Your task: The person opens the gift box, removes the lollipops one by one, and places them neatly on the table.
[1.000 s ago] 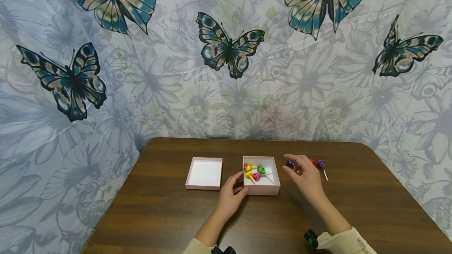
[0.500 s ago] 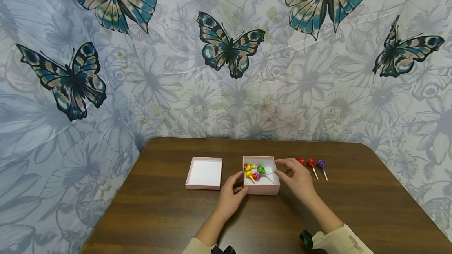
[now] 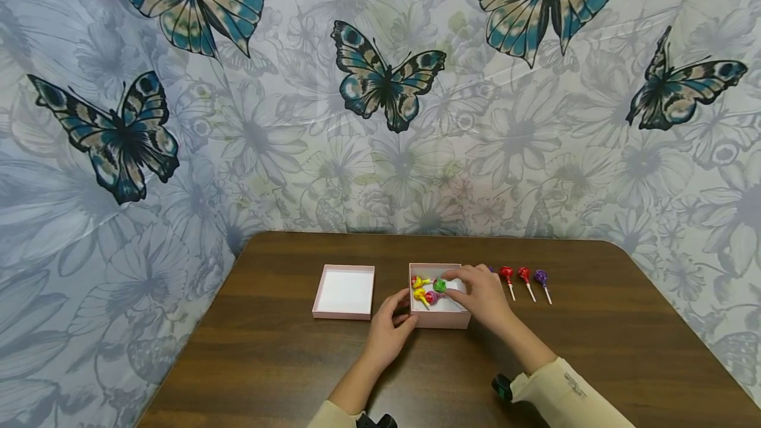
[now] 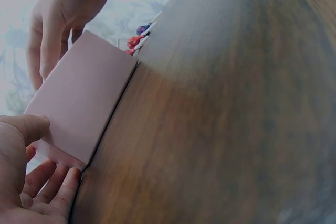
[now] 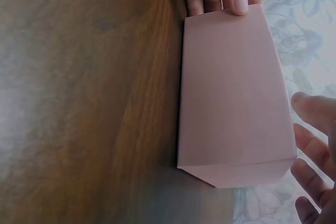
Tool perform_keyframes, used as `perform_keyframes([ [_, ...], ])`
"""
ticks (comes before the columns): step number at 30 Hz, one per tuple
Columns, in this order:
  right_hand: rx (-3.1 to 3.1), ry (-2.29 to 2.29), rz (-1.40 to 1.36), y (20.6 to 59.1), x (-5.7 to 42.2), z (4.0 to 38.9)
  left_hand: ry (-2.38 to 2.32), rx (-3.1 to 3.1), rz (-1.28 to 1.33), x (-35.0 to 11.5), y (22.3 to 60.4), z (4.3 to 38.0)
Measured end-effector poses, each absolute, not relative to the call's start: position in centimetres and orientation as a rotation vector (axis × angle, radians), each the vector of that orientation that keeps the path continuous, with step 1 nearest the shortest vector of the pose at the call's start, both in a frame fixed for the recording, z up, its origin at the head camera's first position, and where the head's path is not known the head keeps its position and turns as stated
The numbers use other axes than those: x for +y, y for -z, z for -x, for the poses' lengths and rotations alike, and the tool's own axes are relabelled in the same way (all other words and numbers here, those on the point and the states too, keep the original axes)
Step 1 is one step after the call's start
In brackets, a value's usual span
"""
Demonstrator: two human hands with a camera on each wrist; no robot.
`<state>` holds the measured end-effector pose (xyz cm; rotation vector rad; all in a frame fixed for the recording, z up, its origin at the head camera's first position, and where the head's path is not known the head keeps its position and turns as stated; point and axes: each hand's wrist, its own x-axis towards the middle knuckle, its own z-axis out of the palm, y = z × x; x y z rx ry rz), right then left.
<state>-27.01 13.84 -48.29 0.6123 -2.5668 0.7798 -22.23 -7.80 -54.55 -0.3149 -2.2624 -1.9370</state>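
A pink box with a white inside holds several wrapped lollipops: yellow ones, a green lollipop and a magenta lollipop. My left hand grips the box's near left corner, thumb on the front wall and fingers along the side. Over the box's right side reaches my right hand, its thumb and index fingertips parted right beside the green lollipop. In the right wrist view, the fingers of that hand are spread past the box's top edge, nothing visible between them.
Left of the box lies a shallow pink lid, white inside up. To the right stand two red lollipops and a purple lollipop in a row; a bluish one is mostly hidden behind my right hand. The brown table meets a butterfly-print cloth.
My right hand has moved left, from beside the bluish lollipop to over the box and its green lollipop. The red lollipops have come into view. My left hand and the box have stayed put.
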Motion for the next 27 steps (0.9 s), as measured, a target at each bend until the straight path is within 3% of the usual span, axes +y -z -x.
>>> perform_keyframes([
  [27,-2.929,-0.693,-0.645,48.6,11.6,29.7,1.915,-2.291,0.309,-7.6,54.6,22.3],
])
